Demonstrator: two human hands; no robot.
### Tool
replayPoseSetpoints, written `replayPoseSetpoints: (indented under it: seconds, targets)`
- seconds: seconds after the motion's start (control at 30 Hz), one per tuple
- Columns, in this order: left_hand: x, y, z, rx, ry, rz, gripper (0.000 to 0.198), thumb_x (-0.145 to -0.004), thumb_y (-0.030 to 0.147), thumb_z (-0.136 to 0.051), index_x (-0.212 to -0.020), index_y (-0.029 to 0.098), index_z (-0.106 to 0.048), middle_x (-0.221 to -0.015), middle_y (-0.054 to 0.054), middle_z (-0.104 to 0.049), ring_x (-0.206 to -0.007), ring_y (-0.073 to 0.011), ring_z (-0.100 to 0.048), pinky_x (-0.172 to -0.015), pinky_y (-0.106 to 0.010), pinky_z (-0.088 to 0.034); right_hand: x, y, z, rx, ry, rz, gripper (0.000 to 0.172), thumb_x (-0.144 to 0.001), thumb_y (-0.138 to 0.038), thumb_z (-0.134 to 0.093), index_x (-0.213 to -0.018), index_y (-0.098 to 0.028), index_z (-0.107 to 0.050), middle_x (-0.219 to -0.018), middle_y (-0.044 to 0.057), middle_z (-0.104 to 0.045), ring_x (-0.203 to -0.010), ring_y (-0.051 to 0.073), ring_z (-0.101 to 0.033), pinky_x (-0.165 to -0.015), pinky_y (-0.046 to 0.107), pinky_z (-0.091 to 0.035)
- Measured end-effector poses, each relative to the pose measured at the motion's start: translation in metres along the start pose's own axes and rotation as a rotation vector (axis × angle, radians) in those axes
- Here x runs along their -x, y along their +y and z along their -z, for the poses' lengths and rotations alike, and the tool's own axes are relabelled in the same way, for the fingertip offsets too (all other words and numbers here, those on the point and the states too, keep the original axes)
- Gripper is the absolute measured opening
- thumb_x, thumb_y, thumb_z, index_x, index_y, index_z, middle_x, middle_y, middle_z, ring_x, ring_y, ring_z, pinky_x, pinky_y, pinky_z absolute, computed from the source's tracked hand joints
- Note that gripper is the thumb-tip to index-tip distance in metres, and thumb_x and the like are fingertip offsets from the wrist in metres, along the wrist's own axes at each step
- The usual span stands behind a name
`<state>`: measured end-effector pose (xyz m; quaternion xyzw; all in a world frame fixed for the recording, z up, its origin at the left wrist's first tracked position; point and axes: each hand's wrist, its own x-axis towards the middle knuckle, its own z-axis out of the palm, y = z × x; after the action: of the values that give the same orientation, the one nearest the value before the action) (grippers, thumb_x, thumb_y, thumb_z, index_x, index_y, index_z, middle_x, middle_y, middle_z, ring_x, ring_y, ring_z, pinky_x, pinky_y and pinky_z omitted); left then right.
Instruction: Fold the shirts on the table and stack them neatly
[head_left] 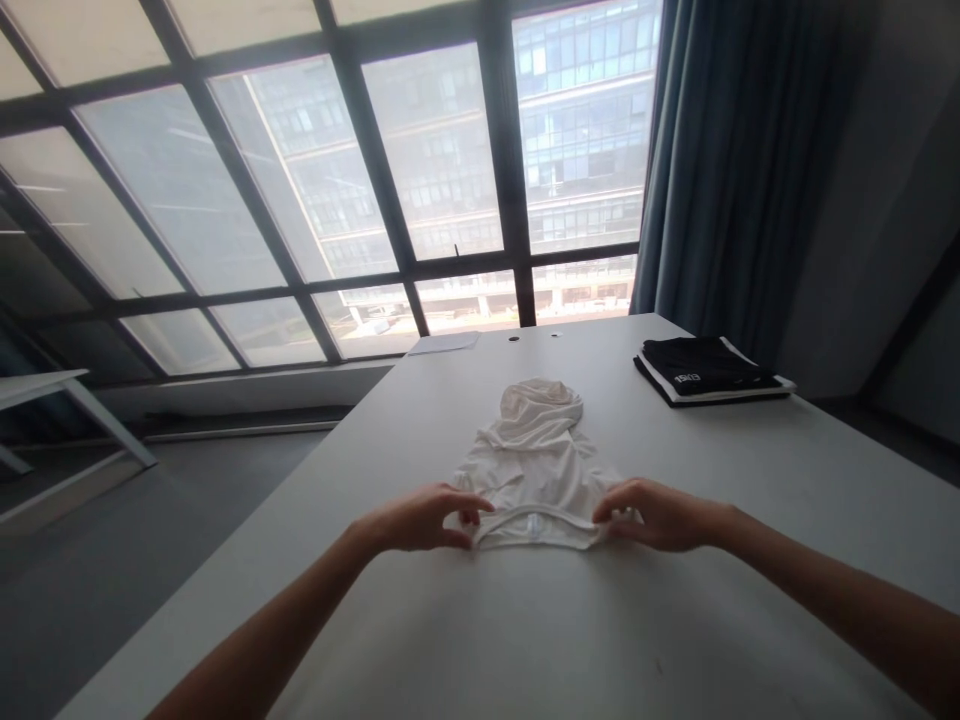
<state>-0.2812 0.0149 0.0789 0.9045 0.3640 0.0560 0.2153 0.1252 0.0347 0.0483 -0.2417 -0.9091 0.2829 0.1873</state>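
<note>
A white T-shirt (536,470) lies on the table in front of me, its neck opening toward me and its far part bunched into a loose heap. At the left side of the collar is my left hand (431,517), its index finger stretched over the fabric and its thumb at the near edge; the fingers close loosely on the cloth. My right hand (652,513) pinches the collar's right side between thumb and bent fingers. A small pale label shows inside the neck. Parts of both hands' fingertips are hidden by the cloth.
A stack of folded black and white clothes (709,370) sits at the right on the white table (360,620). Toward the far edge are a sheet of paper (444,343) and a small dark round object (514,339). Windows and a blue curtain (727,180) stand behind.
</note>
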Motion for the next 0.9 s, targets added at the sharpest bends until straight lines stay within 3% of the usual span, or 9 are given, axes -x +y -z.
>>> replayPoseSetpoints:
  seconds: [0.07, 0.17, 0.23, 0.3, 0.37, 0.43, 0.5, 0.67, 0.9]
  targets:
    - [-0.004, -0.003, 0.004, 0.015, 0.104, -0.001, 0.029, -0.097, 0.036, -0.063, -0.124, 0.027, -0.070, -0.105, -0.004, -0.076, -0.091, -0.0174, -0.071, -0.084, -0.027, -0.053, -0.010, 0.007, -0.001, -0.053, 0.047, -0.057, 0.022, -0.095, -0.033, -0.059, -0.102, -0.022, -0.077, -0.097, 0.005, -0.077, -0.084, 0.019, -0.069, -0.078, 0.029, -0.053]
    - [-0.032, -0.022, 0.013, -0.032, 0.390, 0.020, 0.024, -0.100, 0.032, -0.054, -0.105, 0.021, -0.075, -0.100, -0.006, -0.075, -0.088, -0.0172, -0.069, -0.083, -0.029, -0.054, -0.038, 0.037, 0.004, -0.007, 0.349, -0.182, 0.027, -0.095, -0.032, -0.054, -0.098, -0.019, -0.077, -0.098, 0.007, -0.078, -0.086, 0.021, -0.070, -0.078, 0.032, -0.054]
    - [-0.061, -0.039, 0.015, -0.055, 0.490, 0.058, 0.024, -0.099, 0.032, -0.054, -0.100, 0.019, -0.074, -0.100, -0.007, -0.075, -0.087, -0.0183, -0.069, -0.084, -0.031, -0.055, -0.060, 0.061, 0.007, 0.087, 0.491, -0.310, 0.028, -0.093, -0.025, -0.050, -0.098, -0.018, -0.077, -0.101, 0.009, -0.077, -0.091, 0.022, -0.070, -0.084, 0.033, -0.054]
    - [-0.093, -0.054, 0.010, -0.077, 0.500, 0.092, 0.027, -0.096, 0.037, -0.058, -0.109, 0.019, -0.074, -0.111, -0.009, -0.073, -0.096, -0.0216, -0.070, -0.092, -0.035, -0.054, -0.078, 0.082, 0.006, 0.209, 0.515, -0.414, 0.029, -0.089, -0.019, -0.050, -0.102, -0.016, -0.076, -0.106, 0.011, -0.076, -0.100, 0.023, -0.070, -0.094, 0.035, -0.051]
    - [-0.124, -0.065, -0.001, -0.107, 0.427, 0.095, 0.047, -0.092, 0.046, -0.064, -0.131, 0.020, -0.066, -0.135, -0.013, -0.064, -0.120, -0.0275, -0.063, -0.105, -0.040, -0.048, -0.091, 0.095, -0.002, 0.335, 0.487, -0.460, 0.033, -0.088, -0.019, -0.052, -0.112, -0.014, -0.074, -0.117, 0.013, -0.073, -0.113, 0.025, -0.065, -0.104, 0.035, -0.046]
    - [-0.148, -0.074, -0.013, -0.154, 0.317, 0.108, 0.067, -0.092, 0.055, -0.061, -0.150, 0.023, -0.049, -0.156, -0.013, -0.046, -0.142, -0.0317, -0.044, -0.117, -0.045, -0.036, -0.098, 0.103, -0.013, 0.444, 0.437, -0.458, 0.043, -0.092, -0.024, -0.051, -0.130, -0.012, -0.065, -0.135, 0.015, -0.064, -0.128, 0.025, -0.056, -0.111, 0.037, -0.040]
    - [-0.163, -0.083, -0.023, -0.196, 0.242, 0.159, 0.070, -0.098, 0.061, -0.047, -0.159, 0.029, -0.033, -0.166, -0.009, -0.029, -0.153, -0.0317, -0.025, -0.122, -0.052, -0.024, -0.098, 0.109, -0.023, 0.526, 0.362, -0.469, 0.054, -0.096, -0.029, -0.045, -0.147, -0.012, -0.050, -0.151, 0.016, -0.051, -0.141, 0.026, -0.044, -0.116, 0.043, -0.033]
    - [-0.162, -0.105, -0.027, -0.256, 0.281, 0.342, 0.067, -0.103, 0.064, -0.026, -0.162, 0.032, -0.023, -0.169, -0.006, -0.016, -0.156, -0.0304, -0.015, -0.123, -0.057, -0.017, -0.076, 0.126, -0.021, 0.665, 0.203, -0.583, 0.057, -0.102, -0.032, -0.030, -0.154, -0.014, -0.040, -0.163, 0.016, -0.032, -0.153, 0.031, -0.022, -0.120, 0.063, -0.014]
    - [-0.122, -0.124, -0.028, -0.337, 0.379, 0.456, 0.070, -0.102, 0.062, -0.032, -0.162, 0.028, -0.021, -0.168, -0.011, -0.023, -0.155, -0.0327, -0.018, -0.121, -0.057, -0.020, -0.010, 0.136, 0.002, 0.766, 0.323, -0.868, 0.063, -0.094, -0.015, -0.026, -0.155, -0.007, -0.039, -0.161, 0.021, -0.034, -0.151, 0.035, -0.025, -0.116, 0.068, -0.021]
